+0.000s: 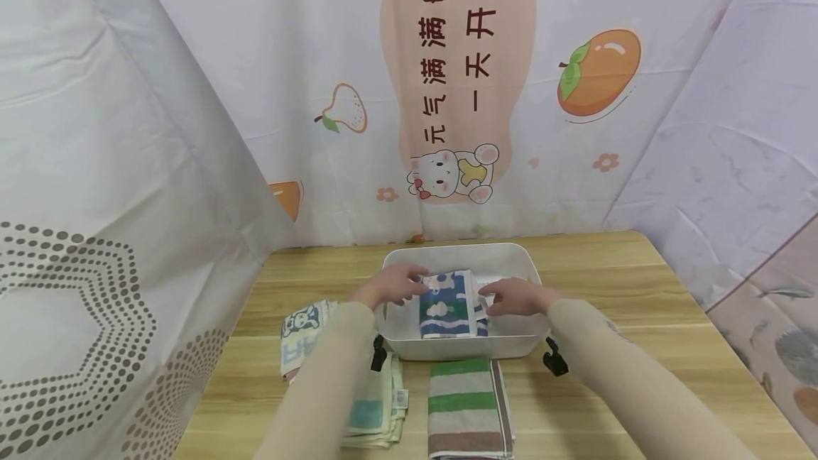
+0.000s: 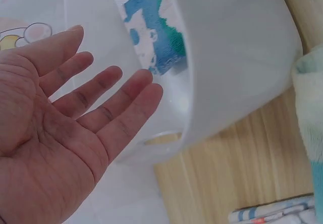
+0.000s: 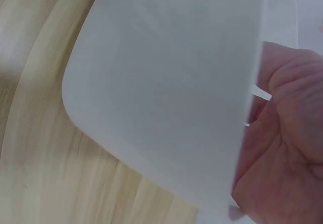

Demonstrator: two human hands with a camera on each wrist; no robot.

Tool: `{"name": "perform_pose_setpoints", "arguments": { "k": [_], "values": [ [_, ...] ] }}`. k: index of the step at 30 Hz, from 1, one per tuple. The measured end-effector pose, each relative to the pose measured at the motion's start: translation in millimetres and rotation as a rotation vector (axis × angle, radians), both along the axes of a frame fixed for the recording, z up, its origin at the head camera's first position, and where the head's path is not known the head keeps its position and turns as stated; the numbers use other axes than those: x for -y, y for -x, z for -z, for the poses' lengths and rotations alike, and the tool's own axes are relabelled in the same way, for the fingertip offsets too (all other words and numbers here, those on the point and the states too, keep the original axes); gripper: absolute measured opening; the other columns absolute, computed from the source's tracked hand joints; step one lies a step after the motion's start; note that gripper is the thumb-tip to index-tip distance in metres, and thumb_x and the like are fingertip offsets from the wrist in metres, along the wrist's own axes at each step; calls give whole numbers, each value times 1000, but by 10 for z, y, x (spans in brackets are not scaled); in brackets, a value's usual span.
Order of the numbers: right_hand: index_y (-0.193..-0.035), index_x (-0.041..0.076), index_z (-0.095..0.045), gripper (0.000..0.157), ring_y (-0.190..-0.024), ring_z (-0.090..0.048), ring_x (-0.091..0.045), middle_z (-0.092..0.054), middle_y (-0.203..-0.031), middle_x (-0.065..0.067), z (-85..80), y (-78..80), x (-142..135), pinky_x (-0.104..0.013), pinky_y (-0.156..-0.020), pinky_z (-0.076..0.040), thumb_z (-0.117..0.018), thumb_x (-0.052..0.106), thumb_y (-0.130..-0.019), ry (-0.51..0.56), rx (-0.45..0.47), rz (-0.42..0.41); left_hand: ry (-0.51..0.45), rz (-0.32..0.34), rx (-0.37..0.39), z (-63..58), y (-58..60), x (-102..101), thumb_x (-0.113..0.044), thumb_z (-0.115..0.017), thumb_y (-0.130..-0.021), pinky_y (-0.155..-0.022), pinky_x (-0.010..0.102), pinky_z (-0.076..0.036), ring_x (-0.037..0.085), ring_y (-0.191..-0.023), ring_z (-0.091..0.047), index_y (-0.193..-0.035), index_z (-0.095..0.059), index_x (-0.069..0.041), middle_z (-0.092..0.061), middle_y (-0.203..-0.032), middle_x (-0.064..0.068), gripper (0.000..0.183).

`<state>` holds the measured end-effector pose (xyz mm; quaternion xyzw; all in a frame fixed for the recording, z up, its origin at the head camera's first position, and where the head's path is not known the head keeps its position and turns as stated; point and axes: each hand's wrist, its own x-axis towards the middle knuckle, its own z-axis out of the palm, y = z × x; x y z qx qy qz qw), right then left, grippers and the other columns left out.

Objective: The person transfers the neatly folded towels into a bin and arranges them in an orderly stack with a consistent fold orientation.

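A folded blue, green and white patterned towel (image 1: 445, 306) lies in a white plastic basket (image 1: 456, 351). My left hand (image 1: 394, 285) reaches over the basket's left side, fingertips near the towel's upper left edge. In the left wrist view the left hand (image 2: 75, 118) has its palm turned up, fingers spread and nothing held. At the towel's right edge is my right hand (image 1: 513, 297), fingers bent beside a small white piece. Its fingertips are largely hidden behind the basket wall (image 3: 166, 93) in the right wrist view, so whether they pinch that piece is unclear.
In front of the basket lies a green, white and brown striped folded towel (image 1: 463, 403). Left of it are a cream towel with a blue patch (image 1: 367, 414) and a blue-and-cream towel (image 1: 300, 332). Printed curtains (image 1: 332, 183) enclose the wooden table (image 1: 607, 268).
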<state>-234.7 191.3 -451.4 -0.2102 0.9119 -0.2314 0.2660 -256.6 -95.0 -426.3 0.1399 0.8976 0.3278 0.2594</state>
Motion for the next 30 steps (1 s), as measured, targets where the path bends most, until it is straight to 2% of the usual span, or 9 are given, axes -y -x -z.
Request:
{"name": "perform_pose_setpoints", "arguments": {
  "k": [8, 15, 17, 21, 26, 30],
  "values": [
    [-144, 1, -56, 52, -106, -64, -24, -71, -115, -10, -109, -69, -65, -49, -96, -53, -67, 22, -99, 28, -48, -33, -94, -19, -25, -115, -13, 156, -23, -61, -104, -86, 39, -61, 29, -107, -68, -148, -55, -12, -63, -134, 14, 45],
    [-145, 3, -55, 53, -104, -64, -23, -70, -116, -9, -140, -114, -115, -50, -97, -53, -67, 24, -99, 68, -35, -30, -135, -56, -57, -202, -59, 264, -23, -62, -104, -84, 38, -61, 28, -104, -70, -147, -57, -16, -65, -130, 12, 44],
    [-146, 3, -55, 53, -103, -64, -21, -70, -116, -8, -147, -131, -124, -49, -96, -54, -68, 23, -99, 79, -33, -24, -149, -62, -55, -220, -75, 291, -23, -63, -103, -84, 38, -61, 31, -106, -69, -147, -57, -16, -65, -129, 12, 44],
    [-146, 4, -55, 52, -101, -64, -19, -70, -116, -7, -163, -161, -126, -47, -94, -55, -68, 23, -99, 100, -38, -28, -168, -82, -48, -227, -99, 352, -22, -64, -102, -83, 39, -61, 31, -104, -70, -147, -57, -18, -66, -127, 11, 45],
    [-146, 4, -55, 51, -101, -65, -18, -70, -117, -7, -182, -188, -145, -45, -92, -55, -67, 22, -99, 138, -44, -33, -183, -119, -55, -219, -128, 444, -21, -65, -102, -82, 37, -62, 23, -96, -70, -146, -58, -20, -66, -126, 10, 45],
    [-145, 7, -57, 50, -101, -65, -17, -71, -117, -6, -205, -224, -169, -43, -91, -56, -67, 23, -100, 172, -42, -12, -223, -162, -44, -224, -159, 518, -17, -66, -101, -81, 38, -62, 29, -97, -71, -146, -58, -18, -66, -124, 11, 46]
  ]
}}
